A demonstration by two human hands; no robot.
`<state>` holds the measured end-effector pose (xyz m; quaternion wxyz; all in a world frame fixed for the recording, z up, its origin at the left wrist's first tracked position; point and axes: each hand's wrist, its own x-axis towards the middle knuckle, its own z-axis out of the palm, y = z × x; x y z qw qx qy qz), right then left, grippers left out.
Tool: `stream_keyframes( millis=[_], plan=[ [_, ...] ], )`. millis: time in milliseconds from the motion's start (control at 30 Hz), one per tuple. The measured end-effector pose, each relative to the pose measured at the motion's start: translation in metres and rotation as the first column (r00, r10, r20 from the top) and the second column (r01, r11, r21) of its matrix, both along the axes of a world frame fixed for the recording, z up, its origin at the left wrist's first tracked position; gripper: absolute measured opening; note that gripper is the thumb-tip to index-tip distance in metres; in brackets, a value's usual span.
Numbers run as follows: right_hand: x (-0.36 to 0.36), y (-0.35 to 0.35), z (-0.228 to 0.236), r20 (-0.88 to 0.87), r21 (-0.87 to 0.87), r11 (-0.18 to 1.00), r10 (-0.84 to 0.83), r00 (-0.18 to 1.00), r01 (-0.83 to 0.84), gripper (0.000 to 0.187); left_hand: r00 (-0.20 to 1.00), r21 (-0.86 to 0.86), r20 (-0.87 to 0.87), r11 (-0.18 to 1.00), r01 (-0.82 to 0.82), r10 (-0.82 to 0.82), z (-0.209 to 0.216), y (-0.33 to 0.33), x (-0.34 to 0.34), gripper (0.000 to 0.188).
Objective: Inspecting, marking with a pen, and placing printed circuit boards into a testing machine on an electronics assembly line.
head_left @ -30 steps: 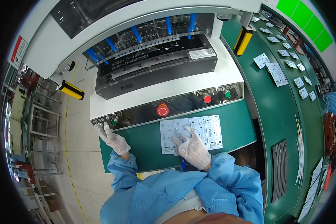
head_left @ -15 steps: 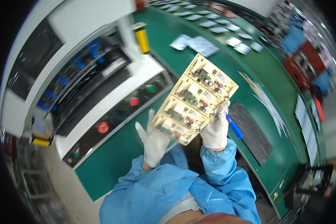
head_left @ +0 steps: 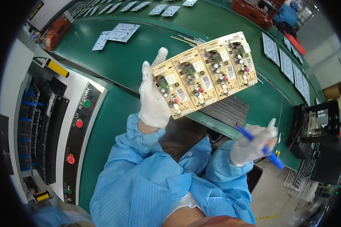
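Note:
My left hand (head_left: 154,100), in a white glove, grips the left end of a tan circuit board panel (head_left: 196,92). The panel is tilted, its component side facing up, with rows of capacitors and white and green parts. My right hand (head_left: 254,145), also gloved, is apart from the panel, lower and to its right. A blue pen (head_left: 273,159) lies across that hand, its two ends sticking out either side. Motion blurs the right fingers somewhat. Beneath the panel's lower edge, a dark grey ribbed strip (head_left: 227,111) rests on the green bench (head_left: 121,70).
To the left stands a white machine with a control panel (head_left: 79,123) carrying red and green buttons. Pale boards (head_left: 121,32) lie on the bench beyond; more boards (head_left: 288,66) lie at the right. A black device (head_left: 320,117) sits at the far right.
My right hand has let go of the panel and moved right and down with the pen. My left hand now holds the panel, which has turned clockwise. The view has turned rightward.

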<state>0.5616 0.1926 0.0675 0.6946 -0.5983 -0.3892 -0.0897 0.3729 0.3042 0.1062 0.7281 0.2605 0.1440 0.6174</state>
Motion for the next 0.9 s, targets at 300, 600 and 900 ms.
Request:
stream_keyframes(
  millis=[300,600,900],
  plan=[
    [-0.036,0.036,-0.031,-0.219,0.163,0.864,0.503,0.836,-0.477,0.018,0.973,-0.006,-0.216,0.997,-0.081,0.077,-0.006,-0.016,0.022,0.063],
    [-0.021,0.014,-0.029,-0.239,0.121,0.936,0.350,0.906,-0.330,0.015,0.996,-0.063,-0.078,0.997,0.034,-0.039,-0.006,-0.020,0.016,0.065],
    [-0.005,0.023,-0.011,-0.221,0.070,0.988,0.152,0.963,-0.140,0.023,0.975,-0.093,-0.217,0.993,-0.067,0.046,-0.010,-0.016,0.020,0.060]
  ],
)
